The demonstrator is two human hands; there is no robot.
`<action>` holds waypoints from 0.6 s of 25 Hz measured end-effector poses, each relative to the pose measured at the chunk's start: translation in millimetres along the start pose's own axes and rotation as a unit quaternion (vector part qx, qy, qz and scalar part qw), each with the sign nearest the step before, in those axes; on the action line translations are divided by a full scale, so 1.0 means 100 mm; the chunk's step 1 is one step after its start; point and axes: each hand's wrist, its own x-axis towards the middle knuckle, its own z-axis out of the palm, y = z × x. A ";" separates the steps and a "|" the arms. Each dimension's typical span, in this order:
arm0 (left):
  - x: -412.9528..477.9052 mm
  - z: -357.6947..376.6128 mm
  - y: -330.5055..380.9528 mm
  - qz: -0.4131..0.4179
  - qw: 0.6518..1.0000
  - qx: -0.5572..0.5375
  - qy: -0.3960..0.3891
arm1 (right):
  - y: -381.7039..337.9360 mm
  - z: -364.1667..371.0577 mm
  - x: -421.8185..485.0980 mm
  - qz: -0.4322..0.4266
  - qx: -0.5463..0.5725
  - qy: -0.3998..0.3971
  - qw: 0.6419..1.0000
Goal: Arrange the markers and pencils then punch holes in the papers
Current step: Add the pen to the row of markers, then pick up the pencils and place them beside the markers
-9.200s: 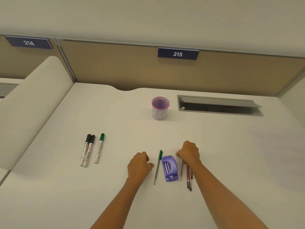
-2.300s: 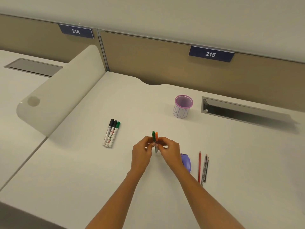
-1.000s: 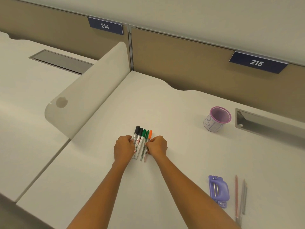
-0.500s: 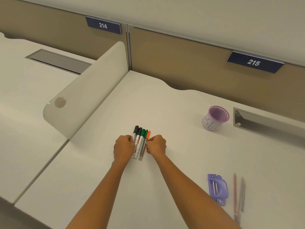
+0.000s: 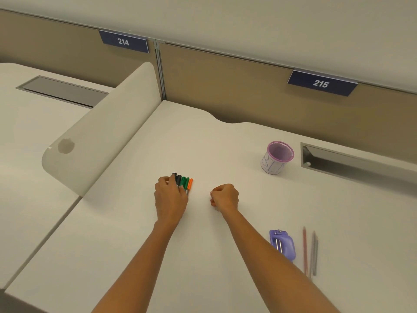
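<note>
Far left: curved divider panel [image 5: 101,136] between a neighbouring desk and the white worktop [image 5: 203,143]. Sign "214" [image 5: 123,41] on the back wall above it.

Markers [image 5: 186,182]: five, side by side and touching, left of worktop centre. Caps point away from the person: two black, two green, one orange on the right end.

Left grip [image 5: 171,196]: laid on top of the markers' near ends, fingers [image 5: 177,180] stretched forward over the barrels, thumb on the left of the row. Only the caps show past the fingers.

Right grip [image 5: 224,196]: just right of the markers, apart from them. Fingers curled into a loose fist, nothing in it, low over the worktop.

Purple-rimmed mesh cup [image 5: 276,159]: upright, further back and to the right.

Purple hole punch [image 5: 283,245]: near edge, right of the right forearm. Pencils [image 5: 312,251] just beside it, lying roughly parallel; the red one is nearest the punch.

Far right: recessed cable slot [image 5: 356,163], sign "215" [image 5: 321,83] above.
</note>
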 end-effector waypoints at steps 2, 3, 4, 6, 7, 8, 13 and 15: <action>-0.06 0.07 0.17 0.030 0.999 -0.014 -0.003 | 0.05 -0.33 0.00 0.001 0.025 0.021 0.999; -0.10 0.12 0.25 0.044 0.999 -0.022 -0.011 | 0.09 -0.50 0.01 0.001 0.038 0.034 0.999; -0.16 0.18 0.34 0.060 0.998 -0.030 -0.021 | 0.15 -0.69 0.01 0.002 0.054 0.048 0.997; -0.29 0.29 0.53 0.089 0.994 -0.034 -0.044 | 0.29 -1.07 0.03 0.005 0.075 0.074 0.994; -0.38 0.35 0.63 0.104 0.992 -0.031 -0.056 | 0.38 -1.27 0.04 0.006 0.073 0.087 0.993; -0.47 0.41 0.73 0.119 0.990 -0.029 -0.070 | 0.48 -1.47 0.04 0.009 0.060 0.100 0.993; -0.95 0.72 1.30 0.180 0.972 -0.027 -0.148 | 1.15 -2.28 -0.08 0.057 -0.094 0.150 0.982; -1.12 0.83 1.48 0.201 0.964 -0.024 -0.172 | 1.38 -2.42 -0.19 0.095 -0.131 0.129 0.978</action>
